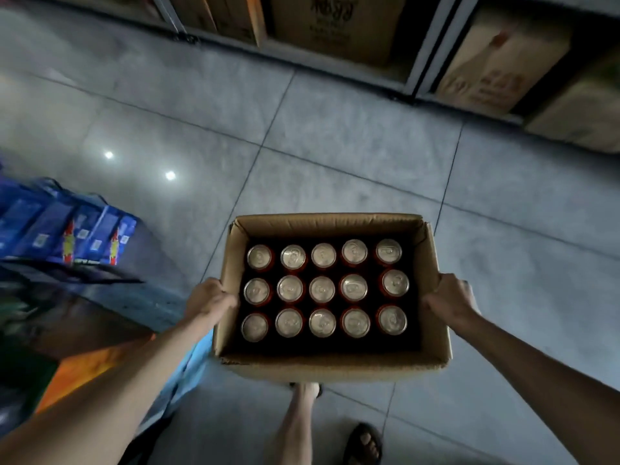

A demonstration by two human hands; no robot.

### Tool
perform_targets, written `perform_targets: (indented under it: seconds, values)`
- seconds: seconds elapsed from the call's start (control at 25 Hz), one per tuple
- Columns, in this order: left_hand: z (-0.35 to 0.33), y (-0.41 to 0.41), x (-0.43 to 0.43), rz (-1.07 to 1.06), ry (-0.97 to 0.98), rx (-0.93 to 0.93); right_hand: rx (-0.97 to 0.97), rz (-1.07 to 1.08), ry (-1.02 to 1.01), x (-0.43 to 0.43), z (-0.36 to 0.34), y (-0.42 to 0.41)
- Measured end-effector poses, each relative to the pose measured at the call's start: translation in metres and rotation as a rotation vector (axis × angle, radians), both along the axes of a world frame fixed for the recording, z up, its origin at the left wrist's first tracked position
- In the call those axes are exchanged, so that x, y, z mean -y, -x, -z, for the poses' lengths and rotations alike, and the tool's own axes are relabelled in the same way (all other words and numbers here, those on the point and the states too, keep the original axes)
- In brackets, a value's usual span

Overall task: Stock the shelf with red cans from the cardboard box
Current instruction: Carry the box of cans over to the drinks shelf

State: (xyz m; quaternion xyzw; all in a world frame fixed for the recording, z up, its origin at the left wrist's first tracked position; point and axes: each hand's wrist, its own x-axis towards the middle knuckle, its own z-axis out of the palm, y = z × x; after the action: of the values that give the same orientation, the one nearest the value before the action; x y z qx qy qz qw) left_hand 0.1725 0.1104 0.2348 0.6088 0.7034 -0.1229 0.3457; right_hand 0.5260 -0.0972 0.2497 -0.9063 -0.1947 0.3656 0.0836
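Grey floor tiles (302,146) fill the view. Along the top runs a shelf (427,52) packed with brown cartons (335,25), well apart from the box. Blue packs (67,229) are stacked at the left, near the left arm. A sandalled foot (364,444) shows below. The open box (332,364) is held above the floor, with fifteen red cans (322,289) upright inside in three rows of five. The left hand (208,297) grips its left wall and the right hand (451,298) grips its right wall, fingers curled over the rims.
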Motion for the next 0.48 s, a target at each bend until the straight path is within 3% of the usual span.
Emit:
perform_targets:
  seconds: [0.28,0.48]
  values:
    - [-0.043,-0.074,-0.155,-0.075,-0.011,0.092,0.048,-0.036,-0.017,-0.160,-0.047,-0.076]
    - [-0.061,-0.128,-0.282,-0.059,-0.035,0.035,0.012,-0.027,-0.029,-0.288,-0.043,-0.126]
